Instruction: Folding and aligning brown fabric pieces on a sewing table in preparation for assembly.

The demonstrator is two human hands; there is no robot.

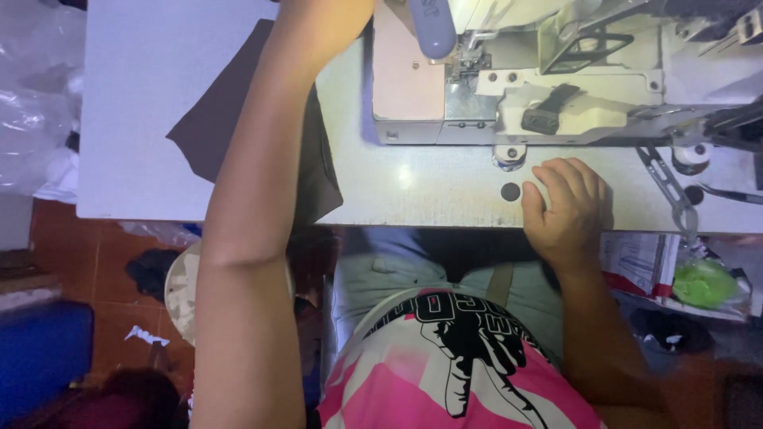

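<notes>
My left arm (pixel 262 159) stretches forward over the white sewing table (pixel 429 191); its hand runs past the top edge of the frame and is hidden. Under that arm lies a piece of dark fabric (pixel 211 119), partly hanging over the table's front edge. My right hand (pixel 566 208) rests on the table near its front edge, fingers loosely curled and holding nothing, beside a small dark round button (pixel 510 191). Just behind it stands the white sewing machine (pixel 540 71).
A metal lever and linkage (pixel 671 187) sit at the table's right. Below the table on the right lie papers and a green object (pixel 703 284). Clear plastic bags (pixel 32 103) pile up at the left, with a blue object (pixel 40 349) on the red tiled floor.
</notes>
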